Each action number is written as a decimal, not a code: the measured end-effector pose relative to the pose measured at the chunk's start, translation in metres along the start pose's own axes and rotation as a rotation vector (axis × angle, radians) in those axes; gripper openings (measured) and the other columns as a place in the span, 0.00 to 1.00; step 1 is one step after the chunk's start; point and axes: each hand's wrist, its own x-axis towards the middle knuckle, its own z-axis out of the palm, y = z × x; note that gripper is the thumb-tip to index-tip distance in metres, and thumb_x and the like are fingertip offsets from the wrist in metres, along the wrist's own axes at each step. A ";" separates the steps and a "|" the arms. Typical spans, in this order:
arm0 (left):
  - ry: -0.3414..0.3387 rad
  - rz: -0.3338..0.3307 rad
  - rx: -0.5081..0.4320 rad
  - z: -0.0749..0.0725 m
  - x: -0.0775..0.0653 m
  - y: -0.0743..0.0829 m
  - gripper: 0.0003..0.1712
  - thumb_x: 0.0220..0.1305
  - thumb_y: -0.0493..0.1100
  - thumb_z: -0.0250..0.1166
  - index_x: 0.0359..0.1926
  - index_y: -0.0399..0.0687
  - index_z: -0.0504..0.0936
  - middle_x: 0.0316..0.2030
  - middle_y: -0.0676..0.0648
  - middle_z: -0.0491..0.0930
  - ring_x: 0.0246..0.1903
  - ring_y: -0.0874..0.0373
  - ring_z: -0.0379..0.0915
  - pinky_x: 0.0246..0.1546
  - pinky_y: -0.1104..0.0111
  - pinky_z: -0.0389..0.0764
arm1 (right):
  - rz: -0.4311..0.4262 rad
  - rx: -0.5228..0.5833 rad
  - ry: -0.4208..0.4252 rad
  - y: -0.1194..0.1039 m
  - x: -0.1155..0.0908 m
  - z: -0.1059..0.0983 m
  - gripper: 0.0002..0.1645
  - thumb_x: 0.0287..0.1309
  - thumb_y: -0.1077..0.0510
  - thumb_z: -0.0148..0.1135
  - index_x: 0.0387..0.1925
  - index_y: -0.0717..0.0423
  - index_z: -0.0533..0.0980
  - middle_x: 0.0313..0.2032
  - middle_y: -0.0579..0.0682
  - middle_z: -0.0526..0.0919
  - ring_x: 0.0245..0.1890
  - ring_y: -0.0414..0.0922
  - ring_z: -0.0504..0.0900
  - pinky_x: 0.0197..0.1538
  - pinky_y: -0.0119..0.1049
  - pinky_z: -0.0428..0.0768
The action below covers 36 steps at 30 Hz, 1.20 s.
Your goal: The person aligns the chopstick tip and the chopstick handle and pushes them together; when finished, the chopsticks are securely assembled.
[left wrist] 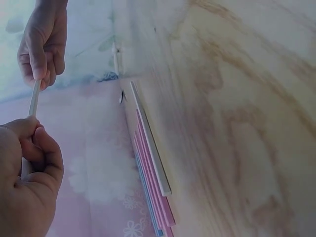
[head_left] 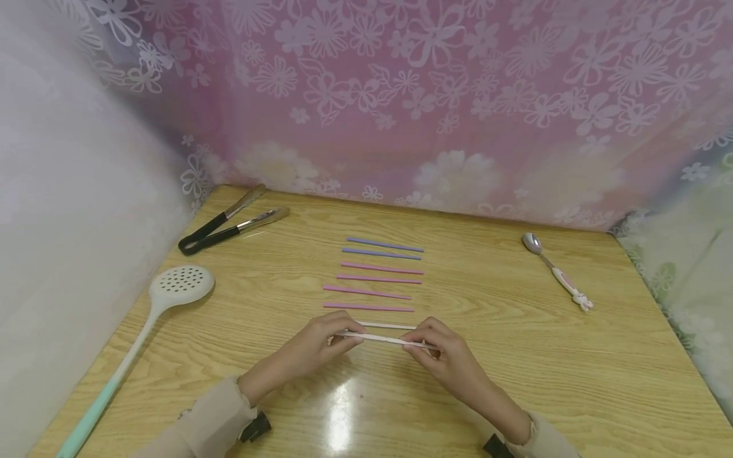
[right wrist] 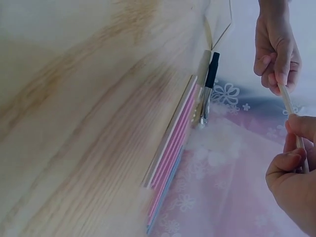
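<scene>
A thin white stick (head_left: pixel 383 338) is held level just above the table by both hands. My left hand (head_left: pixel 325 336) pinches it near one end, and my right hand (head_left: pixel 449 351) pinches it near the other. Between the hands the stick's middle shows in the left wrist view (left wrist: pixel 34 98). A second white stick (head_left: pixel 385 325) lies on the table right behind it, partly covered by the fingers. Farther back several pink sticks (head_left: pixel 369 308) and two blue sticks (head_left: pixel 382 254) lie in roughly parallel rows.
On the left are black-handled metal tongs (head_left: pixel 220 236), spread apart, and a white slotted skimmer (head_left: pixel 182 286) with a mint green handle. A spoon (head_left: pixel 552 267) with a rabbit-shaped handle end lies at the right. Behind the wooden table (head_left: pixel 572 381) hangs a pink flowered cloth (head_left: pixel 389 140).
</scene>
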 end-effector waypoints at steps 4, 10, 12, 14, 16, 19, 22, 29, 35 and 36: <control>0.010 0.044 0.011 -0.002 0.002 0.002 0.08 0.64 0.35 0.61 0.43 0.39 0.81 0.30 0.51 0.76 0.26 0.71 0.62 0.23 0.77 0.72 | -0.052 -0.003 0.022 -0.004 0.002 -0.002 0.12 0.49 0.73 0.66 0.35 0.58 0.81 0.30 0.44 0.75 0.22 0.30 0.60 0.21 0.23 0.65; 0.045 0.123 0.030 -0.002 0.001 0.004 0.08 0.61 0.32 0.62 0.42 0.36 0.81 0.30 0.49 0.77 0.25 0.71 0.62 0.23 0.78 0.72 | -0.177 0.006 0.055 0.002 0.003 0.001 0.13 0.45 0.74 0.67 0.35 0.61 0.80 0.30 0.47 0.74 0.22 0.33 0.62 0.20 0.21 0.64; 0.052 0.134 0.027 -0.001 0.000 0.004 0.08 0.61 0.31 0.62 0.42 0.36 0.81 0.30 0.49 0.77 0.25 0.71 0.63 0.22 0.78 0.73 | -0.199 0.004 0.062 0.003 0.003 0.002 0.11 0.47 0.73 0.67 0.35 0.61 0.80 0.30 0.48 0.74 0.22 0.33 0.62 0.21 0.20 0.64; 0.055 0.136 0.023 0.000 0.000 0.003 0.08 0.61 0.31 0.62 0.42 0.36 0.81 0.30 0.49 0.77 0.25 0.71 0.63 0.22 0.78 0.73 | -0.212 -0.002 0.065 0.003 0.002 0.003 0.08 0.51 0.70 0.66 0.36 0.61 0.80 0.31 0.48 0.74 0.22 0.33 0.62 0.21 0.20 0.64; 0.062 0.141 0.023 0.002 -0.001 0.002 0.08 0.60 0.30 0.63 0.41 0.36 0.81 0.30 0.50 0.77 0.25 0.72 0.62 0.22 0.79 0.72 | -0.228 -0.011 0.069 0.003 0.002 0.003 0.06 0.54 0.67 0.66 0.36 0.61 0.80 0.31 0.48 0.75 0.22 0.34 0.62 0.21 0.19 0.64; 0.066 0.137 0.020 0.005 -0.001 0.000 0.08 0.60 0.30 0.63 0.41 0.35 0.81 0.29 0.49 0.76 0.25 0.72 0.62 0.22 0.79 0.72 | -0.230 -0.023 0.068 0.003 0.002 0.004 0.05 0.55 0.67 0.65 0.36 0.61 0.80 0.31 0.48 0.75 0.22 0.33 0.62 0.21 0.20 0.65; 0.053 0.096 0.020 0.009 -0.002 -0.003 0.08 0.62 0.32 0.62 0.42 0.35 0.81 0.29 0.50 0.76 0.25 0.72 0.61 0.22 0.79 0.72 | -0.178 -0.025 0.026 0.005 0.000 0.004 0.09 0.51 0.71 0.66 0.36 0.60 0.79 0.31 0.46 0.75 0.24 0.32 0.63 0.22 0.21 0.67; -0.061 -0.079 0.044 0.011 -0.002 -0.009 0.12 0.67 0.38 0.58 0.47 0.37 0.80 0.33 0.51 0.77 0.29 0.70 0.66 0.30 0.77 0.76 | -0.039 -0.053 -0.120 0.019 -0.004 0.004 0.13 0.53 0.74 0.63 0.39 0.60 0.79 0.34 0.46 0.74 0.29 0.32 0.66 0.27 0.25 0.73; -0.110 -0.203 0.083 0.010 0.000 -0.015 0.14 0.69 0.36 0.55 0.53 0.39 0.78 0.43 0.46 0.80 0.39 0.60 0.75 0.41 0.72 0.79 | 0.048 -0.131 -0.132 0.033 -0.007 -0.003 0.15 0.53 0.75 0.60 0.43 0.64 0.80 0.35 0.46 0.74 0.34 0.34 0.67 0.34 0.27 0.76; -0.111 -0.221 0.093 0.010 0.001 -0.016 0.14 0.69 0.36 0.55 0.52 0.40 0.79 0.44 0.45 0.81 0.40 0.58 0.76 0.42 0.71 0.79 | 0.061 -0.135 -0.136 0.035 -0.007 -0.003 0.15 0.54 0.75 0.60 0.43 0.64 0.80 0.35 0.46 0.74 0.35 0.35 0.67 0.34 0.27 0.77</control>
